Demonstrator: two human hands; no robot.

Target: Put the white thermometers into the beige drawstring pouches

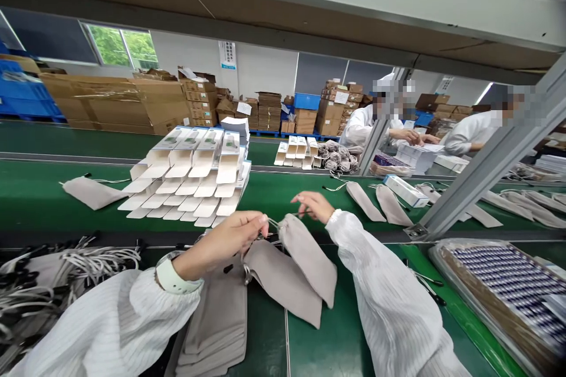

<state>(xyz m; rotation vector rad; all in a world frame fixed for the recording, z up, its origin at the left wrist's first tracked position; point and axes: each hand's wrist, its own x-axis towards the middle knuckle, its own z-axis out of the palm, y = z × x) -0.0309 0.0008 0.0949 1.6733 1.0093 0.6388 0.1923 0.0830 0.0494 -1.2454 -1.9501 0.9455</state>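
My left hand (241, 235) is closed in a pinch on the pale drawstring of a grey fabric pouch (309, 259). The pouch hangs tilted, its neck bunched at the top. On the other side of the neck, my right hand (315, 206) has bent fingers around a thin cord end, which is only partly visible. Just below lies a second grey pouch (283, 283), partly covered by the first. A stack of flat grey pouches (216, 324) sits under my left forearm.
A heap of pouches with white cords (88, 271) lies at left. Open white boxes (190, 182) are stacked on the green belt (265, 188). A metal post (486, 159) slants at right, near a wrapped tray (504, 294). Co-workers (375, 118) sit across the line.
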